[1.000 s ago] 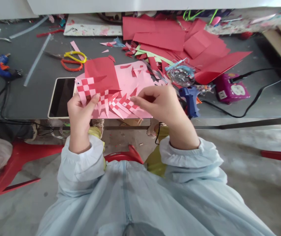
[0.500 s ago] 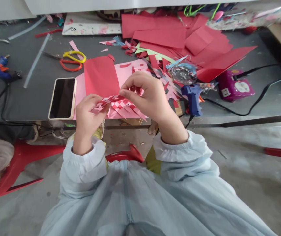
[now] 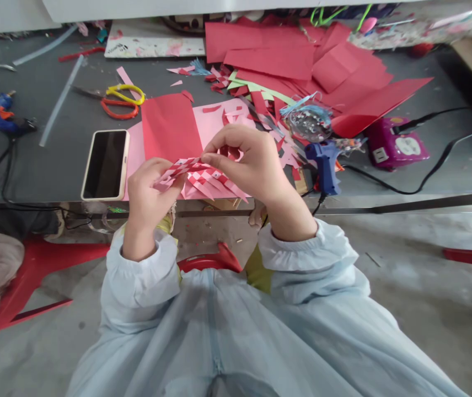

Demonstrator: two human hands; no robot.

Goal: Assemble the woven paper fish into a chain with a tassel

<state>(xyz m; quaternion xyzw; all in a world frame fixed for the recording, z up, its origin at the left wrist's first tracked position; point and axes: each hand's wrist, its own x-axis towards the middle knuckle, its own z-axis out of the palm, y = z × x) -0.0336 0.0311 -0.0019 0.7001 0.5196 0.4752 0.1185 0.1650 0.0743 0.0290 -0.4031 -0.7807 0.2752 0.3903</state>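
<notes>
My left hand [image 3: 150,184] is closed on the left end of a woven red-and-pink paper piece [image 3: 182,167], held just above the table's front edge. At its right end my right hand [image 3: 248,160] pinches the paper between thumb and forefinger; the other fingers curl in, partly hidden. Below lies another red-and-pink woven piece with loose strips [image 3: 211,182], on pink paper sheets [image 3: 135,146]. Behind the hands rests a flat red paper sheet [image 3: 170,127].
To the left lie a phone [image 3: 106,165] and scissors [image 3: 122,102]. On the right are a blue glue gun [image 3: 325,168], a purple box [image 3: 397,143] with a black cable, and a clear dish of beads [image 3: 310,125]. Red paper sheets [image 3: 269,63] pile up at the back.
The woven paper piece has tilted slightly, showing a little more of its checked face. Both hands keep their hold and have hardly moved.
</notes>
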